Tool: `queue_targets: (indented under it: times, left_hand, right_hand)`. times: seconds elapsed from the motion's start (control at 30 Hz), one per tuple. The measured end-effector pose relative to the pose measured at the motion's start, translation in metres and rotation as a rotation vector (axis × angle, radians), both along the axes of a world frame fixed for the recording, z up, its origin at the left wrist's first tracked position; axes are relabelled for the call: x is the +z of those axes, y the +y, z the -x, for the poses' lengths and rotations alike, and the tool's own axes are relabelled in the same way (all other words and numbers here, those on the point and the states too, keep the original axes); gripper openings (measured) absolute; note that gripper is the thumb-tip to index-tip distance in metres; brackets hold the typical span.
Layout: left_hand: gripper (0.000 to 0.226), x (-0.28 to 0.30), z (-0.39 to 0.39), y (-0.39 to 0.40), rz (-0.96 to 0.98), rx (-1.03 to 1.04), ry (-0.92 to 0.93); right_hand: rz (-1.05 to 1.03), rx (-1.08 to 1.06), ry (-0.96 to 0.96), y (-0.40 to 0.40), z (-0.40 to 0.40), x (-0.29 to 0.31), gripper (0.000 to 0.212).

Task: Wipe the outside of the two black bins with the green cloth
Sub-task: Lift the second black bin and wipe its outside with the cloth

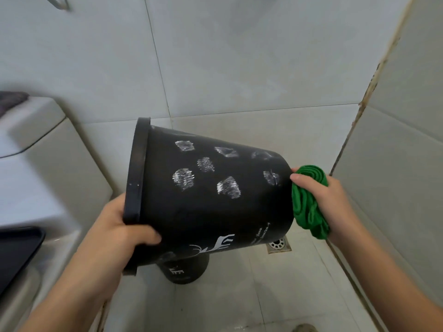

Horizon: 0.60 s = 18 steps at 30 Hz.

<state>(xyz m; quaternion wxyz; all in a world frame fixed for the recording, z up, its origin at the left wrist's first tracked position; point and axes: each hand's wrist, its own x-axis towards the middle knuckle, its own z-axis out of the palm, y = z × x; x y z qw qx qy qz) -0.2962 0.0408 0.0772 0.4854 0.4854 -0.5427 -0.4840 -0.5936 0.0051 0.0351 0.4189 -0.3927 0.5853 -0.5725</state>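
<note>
- The left hand (119, 232) grips the rim of a large black round plastic bin (211, 195), thumb lying across the bin's outer wall and the other fingers hidden inside or behind the rim; the right hand (321, 200) is clenched around a bunched green cloth (309, 207), thumb tip touching the edge of the bin's base.
- The large black bin is held in the air on its side, open mouth to the left and base to the right, above the pale tiled floor (251, 295).
- Its upturned wall carries several whitish smeared patches (183, 179), scattered from near the rim toward the base; a white deer print (219, 244) and a few lines of small white lettering, too small to read, sit on the lower side.
- A white toilet (36, 164) fills the left of the view, with a dark flat object (16, 255) at its lower edge.
- A second black bin (185, 269) stands on the floor directly beneath the held one, mostly hidden by it; only its lower part with a bit of white print shows.
- The green cloth is pressed against the flat base of the held bin, on its right side.
- A square metal floor drain (279, 245) lies on the tiles just beside the held bin's base, partly covered by it.
</note>
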Motion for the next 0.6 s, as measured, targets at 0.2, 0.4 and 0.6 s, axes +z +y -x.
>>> queue_targets:
  times: [0.2,0.4,0.6]
  left_hand:
    - [0.017,-0.004,0.004,-0.012,0.244,0.221,-0.188]
    - [0.047,0.013,-0.014,-0.001,0.301,0.108,-0.199]
    - [0.026,0.008,-0.016,-0.031,-0.183,0.090,0.084]
  right_hand:
    - [-0.071,-0.012,-0.021,0.002,-0.013,-0.017,0.011]
    - [0.017,-0.009,-0.075,0.008,-0.008,-0.006,0.013]
    - [-0.177,0.058,-0.087,0.010,-0.031,-0.030,0.013]
